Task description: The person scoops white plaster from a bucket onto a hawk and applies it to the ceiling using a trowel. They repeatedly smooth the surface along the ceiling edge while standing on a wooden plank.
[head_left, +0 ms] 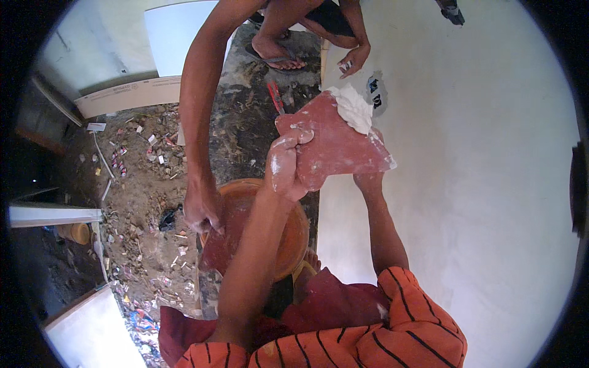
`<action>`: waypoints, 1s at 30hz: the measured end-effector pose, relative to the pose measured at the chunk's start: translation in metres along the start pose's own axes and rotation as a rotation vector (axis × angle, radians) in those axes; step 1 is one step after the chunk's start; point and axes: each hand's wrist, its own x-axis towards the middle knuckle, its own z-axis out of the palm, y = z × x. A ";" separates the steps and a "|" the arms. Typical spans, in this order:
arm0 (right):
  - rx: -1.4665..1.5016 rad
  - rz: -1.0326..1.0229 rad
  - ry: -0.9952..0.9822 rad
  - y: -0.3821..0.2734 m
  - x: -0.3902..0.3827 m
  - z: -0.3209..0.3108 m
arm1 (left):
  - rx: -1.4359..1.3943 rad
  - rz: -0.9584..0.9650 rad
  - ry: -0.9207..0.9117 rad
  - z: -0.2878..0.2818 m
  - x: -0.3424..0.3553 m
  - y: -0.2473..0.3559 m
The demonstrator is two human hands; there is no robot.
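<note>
Red board [340, 144] in L hand [287, 161], over R hand [368, 178]

paste-topped red plate [331, 144]: 1 | white paste lump [353, 109]: 1 | orange basin [299, 236]: 1 | red-handled tool [274, 93]: 1

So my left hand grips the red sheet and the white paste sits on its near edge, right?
Not quite: the head view shows the white paste at the far edge of the red sheet, not the near one. Your left hand does grip the sheet.
</note>
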 end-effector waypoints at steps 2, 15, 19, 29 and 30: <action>-0.102 -0.160 0.008 -0.006 -0.005 -0.006 | 0.031 0.001 0.040 0.011 -0.013 0.006; -0.311 -0.096 -0.098 -0.049 -0.012 -0.034 | 0.082 0.122 0.020 0.005 -0.040 0.016; -0.340 -0.126 -0.069 -0.043 -0.022 -0.037 | 0.127 0.132 0.016 -0.005 -0.037 0.017; 0.221 0.827 -0.542 0.055 -0.095 0.009 | 0.299 0.508 0.137 0.027 -0.073 0.054; 0.335 0.965 -0.588 0.064 -0.097 0.016 | 0.328 0.532 0.132 0.024 -0.076 0.062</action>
